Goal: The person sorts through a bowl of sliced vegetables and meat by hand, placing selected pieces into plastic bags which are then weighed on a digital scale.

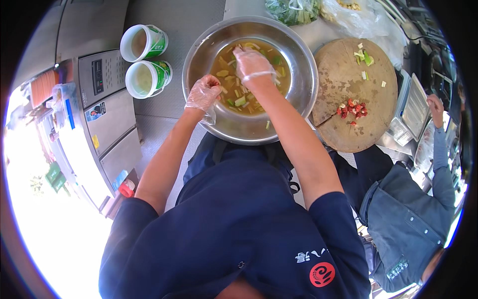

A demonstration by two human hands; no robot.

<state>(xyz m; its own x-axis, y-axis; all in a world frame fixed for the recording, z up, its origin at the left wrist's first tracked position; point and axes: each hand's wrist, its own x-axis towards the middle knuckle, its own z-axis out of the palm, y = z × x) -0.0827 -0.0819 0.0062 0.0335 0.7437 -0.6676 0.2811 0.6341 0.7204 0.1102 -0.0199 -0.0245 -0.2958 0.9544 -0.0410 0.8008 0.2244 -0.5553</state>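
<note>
A wide stainless steel basin holds brownish liquid with cut scallion and pale slices floating in it. My right hand, in a clear plastic glove, reaches into it. Its fingertips are at the liquid near the far side, and what they may hold is hidden. Over the basin's left rim, my left hand is also gloved, with fingers curled together. Small red specks show at its fingertips; I cannot tell whether it pinches something. To the right, a round wooden chopping board carries chopped red chili and scallion pieces.
Two white-and-green plastic buckets stand on the metal floor at left, beside a steel cabinet. Bags of greens and of pale pieces lie beyond the basin. A co-worker is at right, near a lidded container.
</note>
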